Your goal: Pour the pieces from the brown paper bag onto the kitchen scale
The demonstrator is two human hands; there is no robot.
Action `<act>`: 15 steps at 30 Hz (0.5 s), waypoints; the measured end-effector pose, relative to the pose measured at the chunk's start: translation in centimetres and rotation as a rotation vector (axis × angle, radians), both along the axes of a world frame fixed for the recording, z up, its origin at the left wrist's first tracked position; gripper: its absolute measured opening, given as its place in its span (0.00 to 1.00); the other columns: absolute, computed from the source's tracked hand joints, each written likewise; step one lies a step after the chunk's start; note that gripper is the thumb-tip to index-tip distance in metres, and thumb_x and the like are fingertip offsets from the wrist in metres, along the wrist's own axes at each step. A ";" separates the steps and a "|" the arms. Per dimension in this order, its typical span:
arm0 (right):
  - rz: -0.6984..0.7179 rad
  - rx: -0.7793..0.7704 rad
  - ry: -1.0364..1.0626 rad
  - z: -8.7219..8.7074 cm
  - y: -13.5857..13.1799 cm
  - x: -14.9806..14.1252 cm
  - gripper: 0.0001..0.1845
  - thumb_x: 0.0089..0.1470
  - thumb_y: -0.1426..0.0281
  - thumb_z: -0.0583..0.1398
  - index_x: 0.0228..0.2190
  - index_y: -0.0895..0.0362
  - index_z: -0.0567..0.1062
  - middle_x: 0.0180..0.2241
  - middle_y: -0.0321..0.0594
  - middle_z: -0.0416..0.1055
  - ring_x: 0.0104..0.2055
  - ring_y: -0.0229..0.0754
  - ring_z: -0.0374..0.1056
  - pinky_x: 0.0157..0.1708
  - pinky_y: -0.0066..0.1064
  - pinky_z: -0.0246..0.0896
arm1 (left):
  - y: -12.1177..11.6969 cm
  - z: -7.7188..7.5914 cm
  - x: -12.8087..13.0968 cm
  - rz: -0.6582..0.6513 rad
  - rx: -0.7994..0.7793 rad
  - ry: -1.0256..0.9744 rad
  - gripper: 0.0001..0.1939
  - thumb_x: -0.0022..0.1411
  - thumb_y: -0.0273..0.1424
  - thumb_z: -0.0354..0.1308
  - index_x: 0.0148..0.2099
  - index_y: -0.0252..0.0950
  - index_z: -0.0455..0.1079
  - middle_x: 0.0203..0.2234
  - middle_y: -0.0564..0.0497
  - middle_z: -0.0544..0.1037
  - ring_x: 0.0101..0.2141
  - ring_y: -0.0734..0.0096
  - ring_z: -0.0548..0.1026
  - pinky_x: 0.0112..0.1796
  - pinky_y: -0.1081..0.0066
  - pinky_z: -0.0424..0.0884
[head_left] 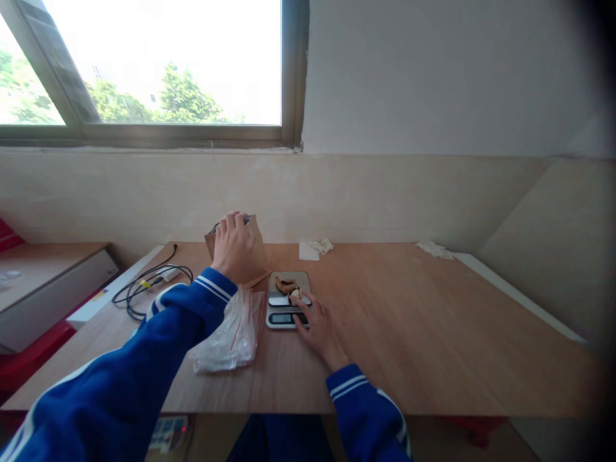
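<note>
Bag (255, 251), far left of scale (303, 279) — left hand (233, 247) clamped on rim, fingertips hidden. Brown pieces (284, 287) on scale — right hand (317, 326) alongside, fingers apart, exact contact unclear.

A small kitchen scale (275, 300) lies flat just below the centre of the frame, its shiny, squarish metal plate toward the top and a pale strip with a grey display (282, 318) along the bottom. Several curved brown pieces (285, 285) lie loosely heaped on the plate; a paler one at the lower edge of the heap is partly covered. A brown paper bag (258, 253) stands tilted just left of centre, near the scale, its mouth at the top and its front largely hidden.
</note>
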State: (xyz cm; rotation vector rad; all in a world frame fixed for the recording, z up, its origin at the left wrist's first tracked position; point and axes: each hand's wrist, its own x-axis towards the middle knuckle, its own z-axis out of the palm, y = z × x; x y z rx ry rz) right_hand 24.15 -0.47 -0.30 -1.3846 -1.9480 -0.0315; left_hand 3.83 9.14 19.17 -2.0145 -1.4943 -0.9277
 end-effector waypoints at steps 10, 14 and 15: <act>-0.050 -0.084 0.072 0.4 0.1 0.4 0.28 0.60 0.68 0.47 0.61 0.45 0.51 0.62 0.36 0.53 0.60 0.46 0.53 0.55 0.43 0.50 | 2.3 0.5 -3.7 0.086 -0.301 0.203 0.19 0.65 0.37 0.39 0.42 0.32 0.68 0.37 0.41 0.77 0.41 0.57 0.74 0.42 0.62 0.65; -0.147 -0.038 0.250 -0.4 0.6 0.7 0.27 0.61 0.66 0.45 0.61 0.53 0.51 0.59 0.45 0.57 0.60 0.46 0.53 0.56 0.45 0.49 | 3.2 1.7 -3.7 0.122 -0.388 0.201 0.22 0.65 0.39 0.38 0.38 0.35 0.72 0.36 0.42 0.78 0.37 0.58 0.75 0.37 0.65 0.67; -0.183 -0.017 0.312 -0.8 0.8 0.9 0.27 0.61 0.65 0.45 0.60 0.56 0.52 0.58 0.48 0.59 0.59 0.47 0.53 0.55 0.46 0.49 | 3.5 2.1 -3.7 0.130 -0.407 0.182 0.22 0.64 0.39 0.39 0.37 0.36 0.73 0.35 0.42 0.78 0.36 0.58 0.76 0.36 0.65 0.67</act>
